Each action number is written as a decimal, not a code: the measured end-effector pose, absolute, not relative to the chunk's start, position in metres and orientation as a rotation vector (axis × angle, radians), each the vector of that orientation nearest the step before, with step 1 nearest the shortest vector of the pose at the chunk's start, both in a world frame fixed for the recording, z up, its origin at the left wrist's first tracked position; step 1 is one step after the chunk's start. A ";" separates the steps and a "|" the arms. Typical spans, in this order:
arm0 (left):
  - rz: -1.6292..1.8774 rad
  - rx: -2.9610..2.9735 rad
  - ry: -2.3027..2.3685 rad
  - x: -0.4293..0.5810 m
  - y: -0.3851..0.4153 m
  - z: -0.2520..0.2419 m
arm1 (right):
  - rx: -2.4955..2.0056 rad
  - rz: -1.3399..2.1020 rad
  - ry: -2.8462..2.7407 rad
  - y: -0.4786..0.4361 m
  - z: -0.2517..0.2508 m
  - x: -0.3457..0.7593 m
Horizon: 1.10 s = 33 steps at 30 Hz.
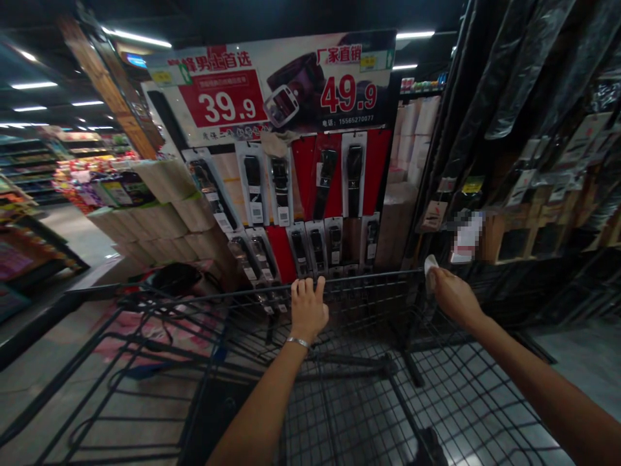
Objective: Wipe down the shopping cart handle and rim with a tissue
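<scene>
My left hand (309,309), with a silver bracelet at the wrist, has its fingers hooked over the top rail of a large black wire basket (373,277). Farther right, my right hand (455,294) is closed around a whitish cloth (430,268), which it presses against the same rail near a corner. Most of the cloth is hidden by the fingers. Both forearms reach across the wire mesh below. Just beyond the rail hang packaged belts (353,175) on a display board.
A price sign (272,84) tops the belt display. Stacked paper rolls (145,207) stand left of it, and a pink bag (155,333) sits low behind the wires. Plastic-wrapped dark goods with tags (434,213) hang at right. Store shelves (29,162) stand far left.
</scene>
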State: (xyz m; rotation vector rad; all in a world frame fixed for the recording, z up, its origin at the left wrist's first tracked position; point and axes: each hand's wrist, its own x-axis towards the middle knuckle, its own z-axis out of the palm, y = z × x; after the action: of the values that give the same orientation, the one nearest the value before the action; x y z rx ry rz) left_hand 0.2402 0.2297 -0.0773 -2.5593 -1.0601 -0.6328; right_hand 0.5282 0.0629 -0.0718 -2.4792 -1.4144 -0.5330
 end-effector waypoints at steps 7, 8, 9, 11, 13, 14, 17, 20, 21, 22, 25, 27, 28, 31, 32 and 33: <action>-0.641 -2.541 -1.046 0.239 0.232 -0.080 | -2.266 -0.597 -1.457 0.079 -0.082 0.531; -0.638 -2.541 -1.049 0.239 0.232 -0.080 | -2.232 -0.606 -1.486 0.079 -0.083 0.532; -0.634 -2.542 -1.054 0.239 0.232 -0.080 | -2.200 -0.608 -1.522 0.078 -0.085 0.534; -0.623 -2.544 -1.066 0.240 0.232 -0.080 | -2.163 -0.604 -1.578 0.076 -0.085 0.535; -0.614 -2.546 -1.078 0.240 0.231 -0.079 | -2.180 -0.610 -1.591 0.074 -0.083 0.535; -0.610 -2.547 -1.080 0.240 0.230 -0.079 | -2.204 -0.620 -1.586 0.073 -0.081 0.534; -0.614 -2.552 -1.076 0.239 0.229 -0.078 | -2.341 -0.641 -1.508 0.069 -0.074 0.530; -0.625 -2.556 -1.069 0.239 0.227 -0.079 | -2.543 -0.604 -1.259 0.068 -0.071 0.526; -0.630 -2.553 -1.068 0.239 0.226 -0.079 | -2.586 -0.582 -1.176 0.069 -0.071 0.524; -0.635 -2.548 -1.072 0.239 0.226 -0.080 | -2.603 -0.561 -1.122 0.070 -0.072 0.523; -0.654 -2.522 -1.107 0.241 0.224 -0.080 | -2.501 -0.541 -1.171 0.073 -0.075 0.520; -0.660 -2.516 -1.123 0.243 0.223 -0.080 | -2.390 -0.559 -1.251 0.075 -0.078 0.521; -0.660 -2.517 -1.123 0.243 0.222 -0.080 | -2.350 -0.565 -1.278 0.076 -0.079 0.522; -0.664 -2.516 -1.124 0.245 0.221 -0.079 | -2.279 -0.553 -1.323 0.078 -0.083 0.524; -0.667 -2.513 -1.127 0.245 0.221 -0.079 | -2.244 -0.538 -1.348 0.080 -0.085 0.524; -0.668 -2.511 -1.132 0.245 0.220 -0.079 | -2.199 -0.514 -1.383 0.082 -0.086 0.522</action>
State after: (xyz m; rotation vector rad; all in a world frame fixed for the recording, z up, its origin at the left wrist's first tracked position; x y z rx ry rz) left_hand 0.2452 0.2202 -0.0791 -2.5105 -1.1315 -0.6681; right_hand 0.5218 0.0820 -0.0862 -2.1992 -1.3828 -0.5145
